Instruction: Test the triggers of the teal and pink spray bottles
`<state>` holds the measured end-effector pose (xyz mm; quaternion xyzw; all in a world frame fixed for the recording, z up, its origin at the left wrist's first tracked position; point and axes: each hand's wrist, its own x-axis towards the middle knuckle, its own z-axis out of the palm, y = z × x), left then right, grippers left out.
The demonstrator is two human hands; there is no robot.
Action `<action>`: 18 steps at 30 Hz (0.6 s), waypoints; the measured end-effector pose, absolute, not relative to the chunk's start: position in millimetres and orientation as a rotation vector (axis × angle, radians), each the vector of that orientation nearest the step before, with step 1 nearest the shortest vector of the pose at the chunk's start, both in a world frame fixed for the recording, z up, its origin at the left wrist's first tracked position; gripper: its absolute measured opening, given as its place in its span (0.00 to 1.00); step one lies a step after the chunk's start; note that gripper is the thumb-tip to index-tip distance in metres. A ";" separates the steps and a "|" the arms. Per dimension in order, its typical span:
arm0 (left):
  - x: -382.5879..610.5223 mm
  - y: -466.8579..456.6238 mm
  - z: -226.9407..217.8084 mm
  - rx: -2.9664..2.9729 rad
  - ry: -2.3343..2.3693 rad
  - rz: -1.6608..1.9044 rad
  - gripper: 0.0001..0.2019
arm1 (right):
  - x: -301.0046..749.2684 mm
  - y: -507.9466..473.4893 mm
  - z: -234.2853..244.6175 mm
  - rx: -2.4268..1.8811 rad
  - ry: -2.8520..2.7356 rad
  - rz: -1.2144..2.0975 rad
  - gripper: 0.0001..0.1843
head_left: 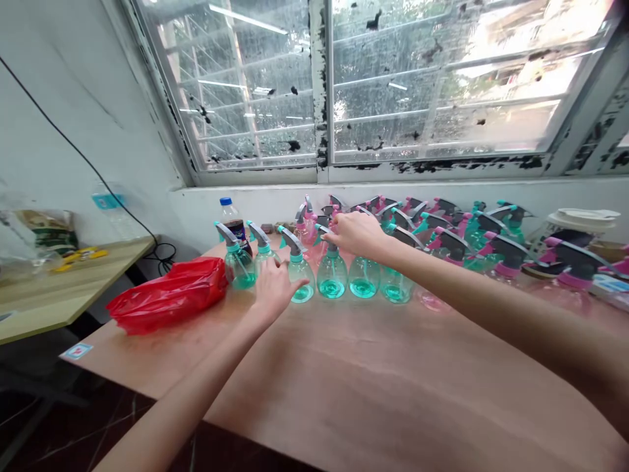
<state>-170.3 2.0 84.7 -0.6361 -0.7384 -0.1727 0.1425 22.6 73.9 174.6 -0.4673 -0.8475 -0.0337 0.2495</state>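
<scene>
Green spray bottles with grey-and-teal trigger heads stand upright in a front row on the table. My right hand (pixel 356 235) reaches over the row with its fingers closed at the head of one green spray bottle (pixel 331 278), which stands on the table with a little liquid inside. My left hand (pixel 275 288) is in front of the left part of the row, thumb stretched out apart from bent fingers. It partly covers a second spray bottle (pixel 263 250), and its thumb overlaps a third spray bottle (pixel 301 272). Whether it touches either bottle, I cannot tell.
Behind and to the right stand many pink and teal spray bottles (pixel 506 252). A blue-capped drink bottle (pixel 236 226) is at the back left, a red plastic bag (pixel 170 295) on the table's left. The window wall borders the table (pixel 373 373); another table (pixel 113 269) stands left.
</scene>
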 end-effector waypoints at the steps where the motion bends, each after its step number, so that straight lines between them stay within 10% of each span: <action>1: -170.2 4.8 86.2 -1.819 -2.145 -0.474 0.30 | 17.2 76.4 175.0 -1.311 -2.331 -0.116 0.20; 18: -171.1 13.8 89.4 -1.825 -2.285 -0.603 0.37 | 6.6 70.6 167.2 -1.389 -2.535 -0.222 0.19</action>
